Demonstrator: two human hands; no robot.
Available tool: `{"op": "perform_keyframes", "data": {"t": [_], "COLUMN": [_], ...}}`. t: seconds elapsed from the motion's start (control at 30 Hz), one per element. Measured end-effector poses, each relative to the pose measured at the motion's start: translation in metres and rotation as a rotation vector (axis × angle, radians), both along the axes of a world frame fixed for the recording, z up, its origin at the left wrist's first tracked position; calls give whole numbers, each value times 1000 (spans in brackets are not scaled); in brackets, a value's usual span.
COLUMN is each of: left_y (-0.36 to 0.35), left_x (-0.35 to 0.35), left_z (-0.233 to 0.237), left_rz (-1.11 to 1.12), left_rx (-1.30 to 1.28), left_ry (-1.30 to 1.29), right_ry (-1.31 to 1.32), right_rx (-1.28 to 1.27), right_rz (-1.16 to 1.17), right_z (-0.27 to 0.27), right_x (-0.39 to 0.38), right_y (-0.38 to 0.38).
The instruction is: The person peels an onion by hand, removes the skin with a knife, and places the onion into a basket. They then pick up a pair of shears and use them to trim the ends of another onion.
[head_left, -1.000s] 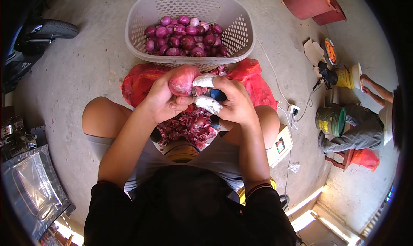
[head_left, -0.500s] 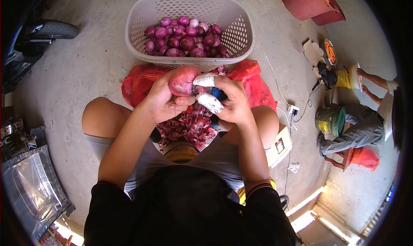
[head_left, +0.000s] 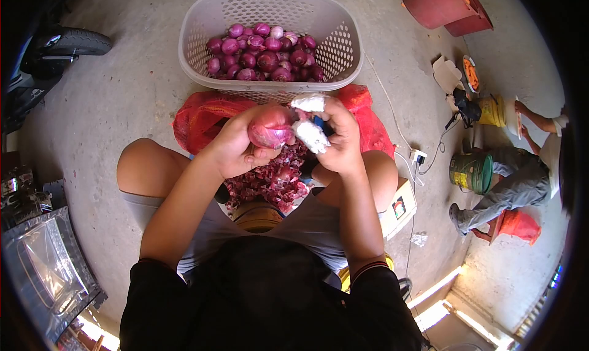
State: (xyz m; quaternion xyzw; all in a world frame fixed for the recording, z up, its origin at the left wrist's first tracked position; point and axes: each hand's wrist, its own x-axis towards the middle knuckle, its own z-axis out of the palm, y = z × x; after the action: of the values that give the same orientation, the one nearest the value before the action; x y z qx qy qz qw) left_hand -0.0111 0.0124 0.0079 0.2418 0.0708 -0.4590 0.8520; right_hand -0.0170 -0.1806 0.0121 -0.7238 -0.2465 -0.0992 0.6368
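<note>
My left hand (head_left: 236, 143) holds a red onion (head_left: 270, 126) in front of the basket. Close by on its right is my right hand (head_left: 339, 136), with white wrapping (head_left: 311, 136) on its thumb and forefinger and a small blue thing (head_left: 321, 125) in its grip. Part of that blue thing is hidden by the fingers. Beneath both hands lies a heap of onion skins (head_left: 270, 182). Several purple onions (head_left: 267, 61) fill the bottom of the grey plastic basket (head_left: 270, 86). Red mesh sacks (head_left: 205, 115) lie at the near side of the basket.
A person (head_left: 521, 185) sits at the right, by a green bucket (head_left: 471, 172) and a yellow bucket (head_left: 491, 110). Red tubs (head_left: 435, 4) stand at the upper right. A power outlet (head_left: 418, 156) with cords lies on the floor. A motorcycle wheel (head_left: 80, 42) is upper left.
Both hands have shifted slightly right. The right fingers have drawn a little away from the onion, which shows more of its side. The other person's arms and foot have moved slightly.
</note>
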Motion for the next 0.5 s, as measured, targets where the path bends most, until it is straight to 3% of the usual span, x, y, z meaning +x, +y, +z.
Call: {"op": "perform_keyframes", "data": {"t": [0.03,0.1,0.2,0.33,0.5], "left_y": [0,0,3,2,1], "left_x": [0,1,3,3,1], "left_z": [0,0,-1,0,0], "left_rz": [-2,-6,36,38,39], "left_rx": [8,25,15,-15,-62], "left_ry": [-2,-7,68,65,93], "right_ry": [63,-55,49,109,123], "right_rx": [21,35,25,-284,-294], "right_rz": [-18,60,135,158,185], "right_z": [-3,-4,-5,5,2], "right_x": [-1,4,-3,-4,-5], "right_y": [-3,-9,-14,-12,-12]}}
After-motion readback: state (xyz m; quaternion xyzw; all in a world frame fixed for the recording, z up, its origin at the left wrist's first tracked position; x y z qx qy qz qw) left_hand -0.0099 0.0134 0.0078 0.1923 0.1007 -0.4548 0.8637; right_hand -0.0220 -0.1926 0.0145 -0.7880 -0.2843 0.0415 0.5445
